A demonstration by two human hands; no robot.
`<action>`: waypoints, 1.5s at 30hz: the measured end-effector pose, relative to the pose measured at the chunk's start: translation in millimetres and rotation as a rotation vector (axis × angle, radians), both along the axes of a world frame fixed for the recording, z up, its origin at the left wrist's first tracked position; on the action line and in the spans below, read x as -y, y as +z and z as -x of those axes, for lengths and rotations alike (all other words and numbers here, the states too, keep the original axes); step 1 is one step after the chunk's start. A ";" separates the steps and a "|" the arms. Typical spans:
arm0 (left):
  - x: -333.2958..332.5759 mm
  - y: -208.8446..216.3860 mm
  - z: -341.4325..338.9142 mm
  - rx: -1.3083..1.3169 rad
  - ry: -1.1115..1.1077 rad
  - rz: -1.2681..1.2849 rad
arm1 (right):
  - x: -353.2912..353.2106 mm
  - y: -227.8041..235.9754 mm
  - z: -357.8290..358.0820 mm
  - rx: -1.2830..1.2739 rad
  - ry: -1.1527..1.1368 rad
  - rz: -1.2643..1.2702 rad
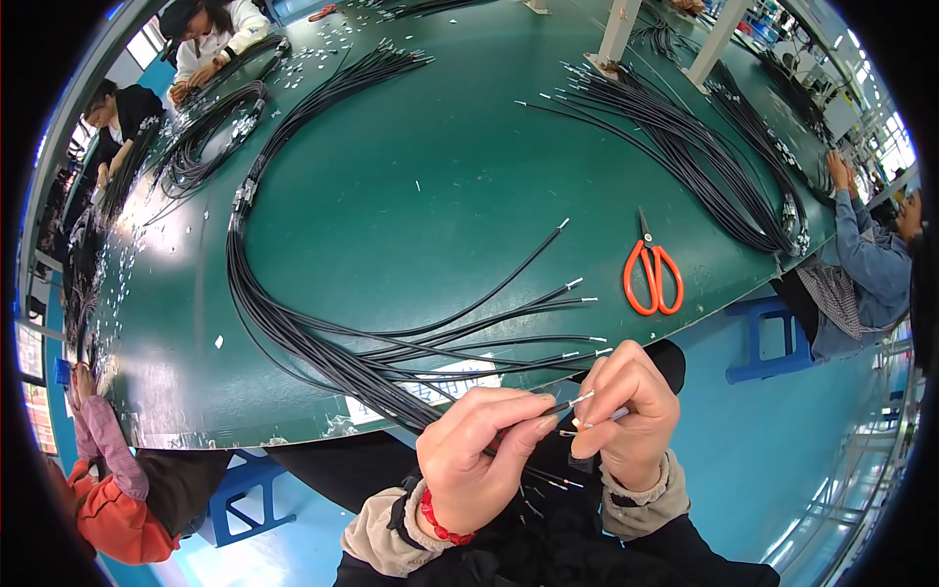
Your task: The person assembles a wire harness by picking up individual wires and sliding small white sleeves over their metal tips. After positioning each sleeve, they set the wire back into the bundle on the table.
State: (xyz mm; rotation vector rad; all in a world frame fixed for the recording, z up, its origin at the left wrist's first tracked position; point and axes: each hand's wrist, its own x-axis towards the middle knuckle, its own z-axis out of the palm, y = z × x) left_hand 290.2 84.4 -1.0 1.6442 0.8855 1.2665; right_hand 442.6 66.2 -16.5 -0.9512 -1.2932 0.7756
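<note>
Over the near table edge, my left hand (pixel 484 445) is closed with thumb and fingers pinching a black cable near its stripped, silvery end (pixel 577 401). My right hand (pixel 631 411) faces it, thumb and forefinger pressed together beside the wire tips. A small whitish piece (pixel 579 424) shows at those fingertips; its kind is too small to tell. From my left hand a bundle of black cables (pixel 284 333) curves away left and up the table. Several of its loose ends, with bare pale tips, fan out beyond my hands. A few more tips hang below my left hand.
Scissors with orange handles (pixel 647 241) lie right of the cable ends. Another black cable bundle (pixel 685 147) lies far right on the green table (pixel 440 205). A white labelled sheet (pixel 364 409) is under my bundle. People work around the table; blue stools (pixel 773 342) stand beside it.
</note>
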 end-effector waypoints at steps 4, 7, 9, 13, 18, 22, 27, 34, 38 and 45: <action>1.4 0.0 -0.7 -0.008 0.048 -0.098 | 2.0 -0.7 5.5 -0.030 -0.015 0.009; 2.4 -0.5 1.1 -0.020 0.095 -0.164 | 2.3 -0.6 8.6 -0.012 -0.035 0.030; 2.5 0.0 2.1 -0.029 0.101 -0.184 | 2.1 -0.4 10.1 0.006 -0.054 0.036; 2.1 -1.2 3.9 -0.048 0.109 -0.246 | 1.0 5.0 16.6 -0.066 -0.108 0.081; 1.9 -4.4 3.4 -0.051 0.093 -0.302 | 0.8 5.6 17.6 -0.074 -0.108 0.103; 2.5 -2.7 2.3 -0.066 0.087 -0.304 | 1.2 4.9 15.1 -0.065 -0.123 0.107; 3.8 1.9 -0.5 -0.086 0.089 -0.275 | 1.0 1.3 7.8 0.079 -0.069 0.034; 6.6 9.1 -3.8 -0.094 0.088 -0.193 | 1.4 2.6 7.7 0.091 -0.070 0.027; 6.4 9.5 -3.4 -0.091 0.091 -0.198 | 1.9 7.9 11.8 0.004 -0.120 0.077; 8.2 9.9 -1.1 -0.094 0.087 -0.201 | 2.0 10.4 9.2 0.043 -0.062 0.082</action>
